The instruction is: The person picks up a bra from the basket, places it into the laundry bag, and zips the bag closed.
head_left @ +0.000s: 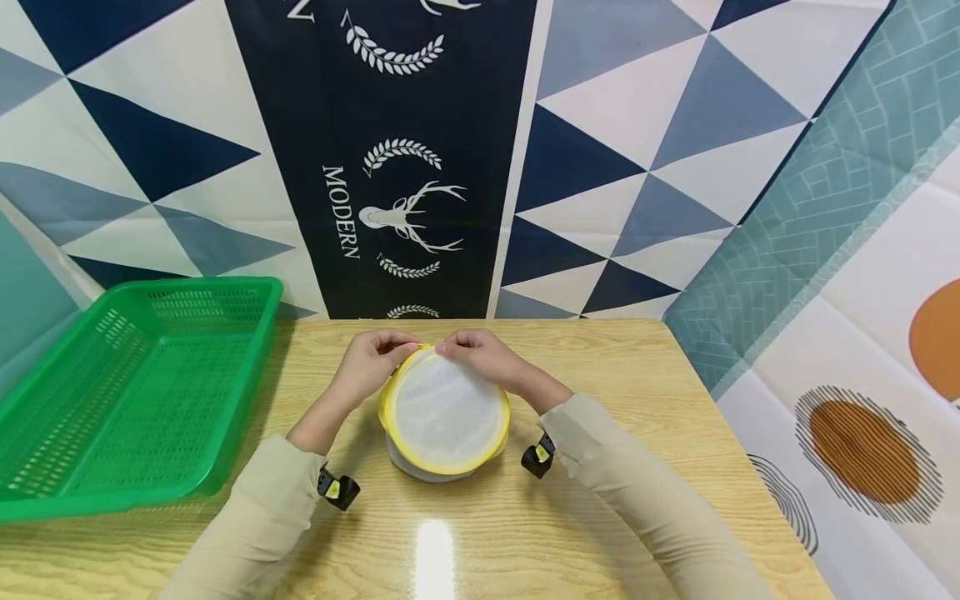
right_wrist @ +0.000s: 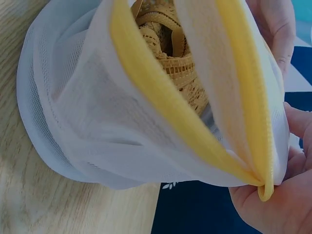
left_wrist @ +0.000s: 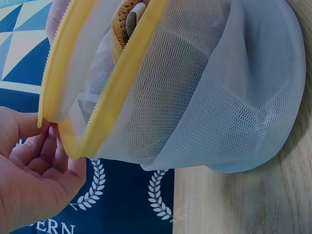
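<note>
A round white mesh laundry bag [head_left: 448, 410] with a yellow zipper edge stands on the table between both hands. Its lid leans over the body, and the wrist views show the yellow zipper [left_wrist: 109, 109] parted. Inside lies a tan, lacy garment [right_wrist: 170, 61], partly hidden by the mesh; a small pale piece with a dark face shows beside it in the left wrist view. My left hand [head_left: 369, 364] pinches the yellow rim at the bag's far left. At the far side, my right hand [head_left: 486, 358] grips the rim close to the left one.
To the left sits a large green plastic basket [head_left: 172, 400] with perforated walls. The wooden table [head_left: 600, 467] ends at a patterned cloth backdrop [head_left: 405, 167] behind the hands. Another printed cloth [head_left: 832, 400] hangs at the right. Each wrist carries a small black camera.
</note>
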`<action>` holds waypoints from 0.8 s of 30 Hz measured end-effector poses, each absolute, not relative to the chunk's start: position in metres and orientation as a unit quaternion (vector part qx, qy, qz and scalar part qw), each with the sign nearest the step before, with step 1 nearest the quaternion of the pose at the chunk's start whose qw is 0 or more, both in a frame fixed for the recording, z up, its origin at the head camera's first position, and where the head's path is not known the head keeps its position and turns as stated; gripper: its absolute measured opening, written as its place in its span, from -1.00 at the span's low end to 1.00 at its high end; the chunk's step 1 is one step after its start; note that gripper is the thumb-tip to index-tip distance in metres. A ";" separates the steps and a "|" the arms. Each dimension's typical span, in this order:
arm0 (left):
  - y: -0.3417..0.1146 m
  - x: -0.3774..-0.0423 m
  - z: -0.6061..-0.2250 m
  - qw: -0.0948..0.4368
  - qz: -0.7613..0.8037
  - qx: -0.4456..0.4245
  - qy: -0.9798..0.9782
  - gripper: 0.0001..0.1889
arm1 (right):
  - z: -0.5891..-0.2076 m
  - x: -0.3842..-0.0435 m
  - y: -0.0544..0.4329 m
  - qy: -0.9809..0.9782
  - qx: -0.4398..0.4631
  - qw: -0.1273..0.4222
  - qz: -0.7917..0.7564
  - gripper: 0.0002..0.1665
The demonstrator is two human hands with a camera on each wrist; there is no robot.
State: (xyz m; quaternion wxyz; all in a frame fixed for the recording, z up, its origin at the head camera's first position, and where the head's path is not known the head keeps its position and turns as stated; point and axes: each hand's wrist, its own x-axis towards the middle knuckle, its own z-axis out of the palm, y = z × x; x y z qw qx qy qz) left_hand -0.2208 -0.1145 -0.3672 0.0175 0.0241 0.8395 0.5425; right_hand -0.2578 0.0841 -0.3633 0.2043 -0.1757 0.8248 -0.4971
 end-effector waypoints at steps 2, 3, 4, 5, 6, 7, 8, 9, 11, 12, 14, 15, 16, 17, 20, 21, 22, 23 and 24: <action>-0.115 -0.220 -0.366 0.011 0.538 0.027 0.843 -0.78 | -0.362 -0.257 0.084 0.822 -0.177 0.206 -0.501 -0.67; -0.115 -0.219 -0.366 0.007 0.535 0.029 0.845 -0.78 | -0.362 -0.257 0.084 0.821 -0.177 0.207 -0.502 -0.67; -0.115 -0.219 -0.366 0.004 0.532 0.030 0.846 -0.79 | -0.361 -0.257 0.084 0.820 -0.176 0.208 -0.503 -0.68; -0.115 -0.218 -0.365 0.000 0.529 0.032 0.848 -0.79 | -0.361 -0.256 0.084 0.820 -0.178 0.208 -0.503 -0.68; -0.115 -0.218 -0.365 -0.003 0.527 0.034 0.849 -0.79 | -0.361 -0.256 0.084 0.819 -0.178 0.209 -0.504 -0.68; -0.115 -0.217 -0.365 -0.006 0.525 0.034 0.850 -0.79 | -0.360 -0.256 0.084 0.819 -0.178 0.210 -0.504 -0.68; -0.115 -0.216 -0.365 -0.008 0.523 0.035 0.852 -0.80 | -0.360 -0.255 0.083 0.819 -0.179 0.210 -0.504 -0.68; -0.115 -0.216 -0.364 -0.010 0.521 0.035 0.853 -0.80 | -0.360 -0.255 0.083 0.819 -0.180 0.209 -0.503 -0.68; -0.116 -0.215 -0.364 -0.015 0.519 0.037 0.854 -0.80 | -0.359 -0.254 0.083 0.818 -0.181 0.210 -0.503 -0.68; -0.116 -0.214 -0.364 -0.016 0.518 0.037 0.854 -0.80 | -0.358 -0.253 0.083 0.818 -0.180 0.212 -0.504 -0.68; -0.116 -0.213 -0.362 -0.017 0.515 0.037 0.856 -0.80 | -0.358 -0.253 0.083 0.818 -0.176 0.213 -0.505 -0.69; -0.116 -0.213 -0.362 -0.017 0.514 0.037 0.857 -0.80 | -0.357 -0.252 0.083 0.818 -0.173 0.213 -0.505 -0.69; -0.116 -0.213 -0.361 -0.018 0.513 0.038 0.857 -0.80 | -0.357 -0.252 0.083 0.818 -0.171 0.214 -0.507 -0.68; -0.116 -0.213 -0.360 -0.018 0.512 0.039 0.858 -0.80 | -0.356 -0.252 0.083 0.818 -0.168 0.215 -0.507 -0.68; -0.117 -0.212 -0.358 -0.016 0.511 0.040 0.858 -0.80 | -0.354 -0.251 0.082 0.817 -0.159 0.218 -0.510 -0.68; -0.117 -0.212 -0.358 -0.015 0.512 0.040 0.858 -0.80 | -0.353 -0.250 0.082 0.816 -0.156 0.219 -0.512 -0.68; -0.117 -0.211 -0.357 -0.015 0.512 0.041 0.858 -0.80 | -0.352 -0.249 0.082 0.814 -0.154 0.221 -0.515 -0.68; -0.117 -0.211 -0.356 -0.013 0.513 0.040 0.857 -0.80 | -0.351 -0.249 0.082 0.811 -0.153 0.223 -0.518 -0.68; -0.117 -0.210 -0.355 -0.012 0.513 0.040 0.857 -0.79 | -0.350 -0.249 0.082 0.810 -0.151 0.224 -0.521 -0.68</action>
